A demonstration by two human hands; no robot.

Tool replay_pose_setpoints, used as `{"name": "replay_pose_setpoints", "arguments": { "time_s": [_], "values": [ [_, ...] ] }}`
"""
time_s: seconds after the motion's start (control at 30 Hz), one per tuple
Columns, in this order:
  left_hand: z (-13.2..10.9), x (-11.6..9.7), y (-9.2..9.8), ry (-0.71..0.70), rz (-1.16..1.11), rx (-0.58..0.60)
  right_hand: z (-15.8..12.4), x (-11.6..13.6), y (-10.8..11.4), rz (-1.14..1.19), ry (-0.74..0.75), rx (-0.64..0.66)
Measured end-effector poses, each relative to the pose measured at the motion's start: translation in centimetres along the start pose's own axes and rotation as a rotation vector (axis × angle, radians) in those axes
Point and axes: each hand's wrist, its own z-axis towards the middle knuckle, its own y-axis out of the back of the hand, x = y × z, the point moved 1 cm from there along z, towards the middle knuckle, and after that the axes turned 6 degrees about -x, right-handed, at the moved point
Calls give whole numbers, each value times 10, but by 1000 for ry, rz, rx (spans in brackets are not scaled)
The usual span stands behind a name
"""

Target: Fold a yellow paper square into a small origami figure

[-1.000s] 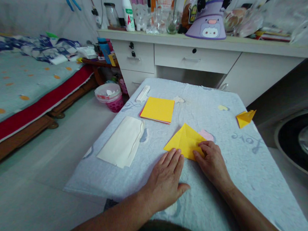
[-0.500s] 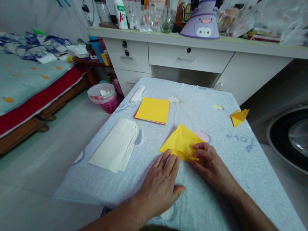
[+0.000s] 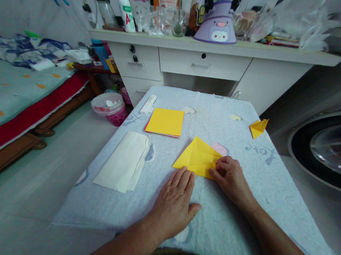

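A creased yellow sheet of origami paper lies on the cloth-covered table in front of me. My left hand rests flat, its fingertips on the sheet's near left edge and its thumb out to the side. At the sheet's right corner, my right hand pinches the paper between thumb and fingers. Beyond the sheet sits a square stack of coloured paper with yellow on top. A small folded yellow paper piece stands near the table's right edge.
White folded paper lies left of my hands, and a narrow white box near the far left edge. A pink bin stands on the floor. Behind is a white desk; a round-doored appliance is at right.
The near edge of the yellow sheet, curled up before, now lies flatter. My right fingers have shifted along its right corner. The whole view has swung slightly to the right.
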Motion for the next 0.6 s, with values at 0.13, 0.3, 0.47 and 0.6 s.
{"name": "replay_pose_setpoints", "arguments": {
  "time_s": [0.13,0.3,0.47,0.6],
  "values": [
    [0,-2,2,32,19,18,-1,2,-3,-72,-22,-41],
    [1,-2,4,36,-3,16,-2,3,-4,-99,-32,-65],
    [2,-1,4,34,-7,11,-2,2,-6,-103,-30,-70],
    [1,1,3,20,-8,2,-2,3,-7,-96,-32,-98]
  ]
}}
